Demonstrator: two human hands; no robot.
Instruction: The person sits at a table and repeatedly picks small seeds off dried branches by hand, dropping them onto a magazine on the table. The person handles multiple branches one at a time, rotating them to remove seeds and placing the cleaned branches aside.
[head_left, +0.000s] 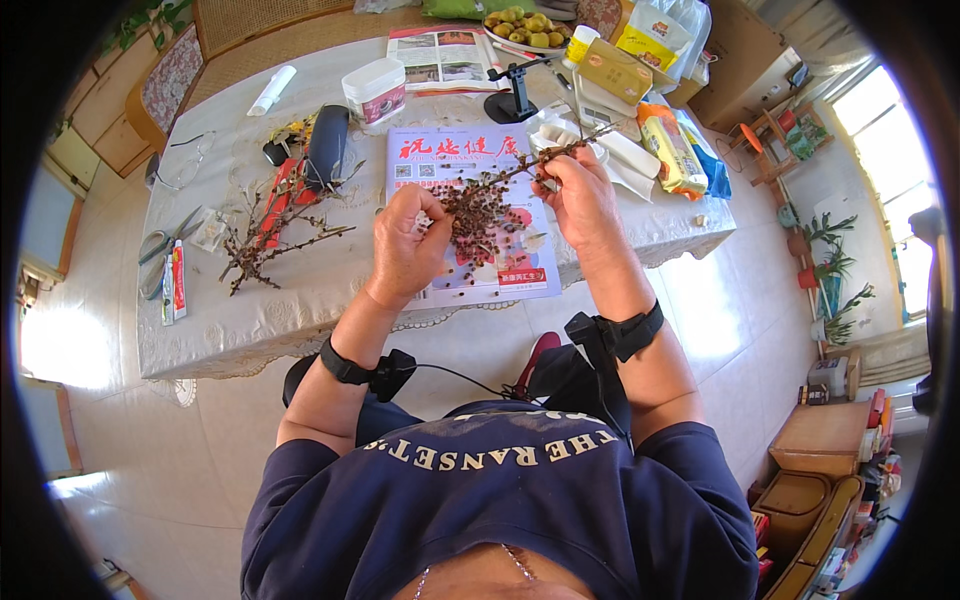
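Note:
A thin brown twig (504, 175) with small dark buds or dry seed heads slants up to the right over the table. My left hand (407, 241) pinches its lower end, fingertips closed. Farther up, my right hand (589, 196) has its fingers closed around the twig near its tip; part of the stem is hidden there. Beneath lies a magazine (549, 259) with a printed cover, partly covered by a scattered heap of small brown seed heads (480, 229). Left of my left hand, more budded twigs (259, 251) lie in a loose pile on the tablecloth (330, 296).
Scissors (152, 244) and a red-and-white tube (178, 277) lie at the left edge. Eyeglasses (184, 171), a dark glasses case (328, 146), a white tub (375, 94) and a black stand (513, 97) sit farther back. Crumpled paper (626, 157) and food packets (670, 150) flank my right hand.

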